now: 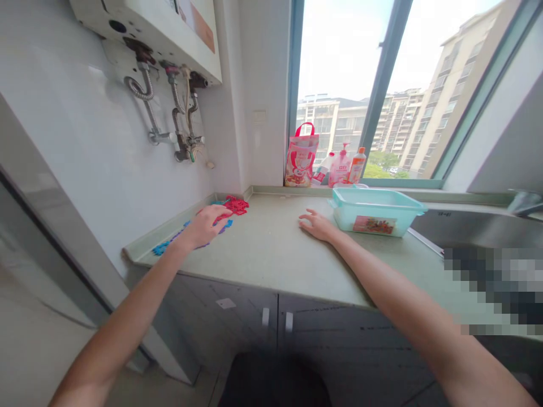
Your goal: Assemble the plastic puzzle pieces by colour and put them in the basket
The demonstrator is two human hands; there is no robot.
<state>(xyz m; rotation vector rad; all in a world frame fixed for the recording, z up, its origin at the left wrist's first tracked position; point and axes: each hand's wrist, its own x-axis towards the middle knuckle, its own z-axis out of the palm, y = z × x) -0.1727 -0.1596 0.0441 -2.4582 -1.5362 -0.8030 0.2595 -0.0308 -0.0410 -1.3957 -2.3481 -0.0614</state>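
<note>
At the left end of the counter, my left hand (pixel 206 226) is above a group of small bright pieces, fingers stretched forward and apart from the thumb. A red heap (pixel 237 206) of knobbly pieces lies just beyond its fingertips. Blue pieces (pixel 161 249) lie near the wrist, with purple ones partly hidden under the hand; their exact kind is too small to tell. My right hand (pixel 316 225) rests on the counter with its fingers spread, holding nothing. Close to its right stands a light turquoise plastic basin (pixel 352 210) with a picture label on its front.
A pale green counter (pixel 271 249) runs beneath the window. On the sill stand a pink bag (pixel 300 164), a pink pump bottle (pixel 340 168) and an orange-capped bottle (pixel 357 166). A steel sink (pixel 458 226) is at right. A water heater (pixel 156 34) with pipes hangs at upper left.
</note>
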